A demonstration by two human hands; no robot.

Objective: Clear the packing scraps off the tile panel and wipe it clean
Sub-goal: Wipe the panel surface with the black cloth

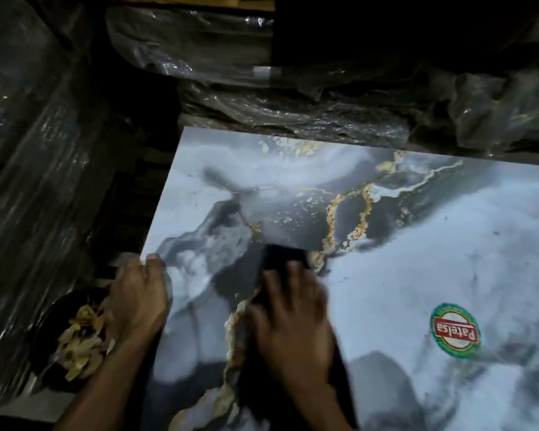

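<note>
While my left hand (137, 293) grips the panel's (417, 250) near-left edge, thumb on top, my right hand (293, 325) lies flat, fingers spread, pressing a dark cloth (280, 259) onto the marbled face. Scraps (78, 337) sit in a dark bowl (44, 331) just off that edge, so wiping looks underway. Next, I judge, the cloth must sweep right toward the sticker (455, 331), where specks remain.

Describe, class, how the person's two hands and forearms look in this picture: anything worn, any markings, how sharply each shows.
Both are bare: no gloves, sleeves, watch or rings show. The left hand is fairly sharp, with short nails visible on its fingertips. The right hand is smeared by motion blur, so its fingers lack detail. Both forearms run bare to the picture's bottom edge.
</note>
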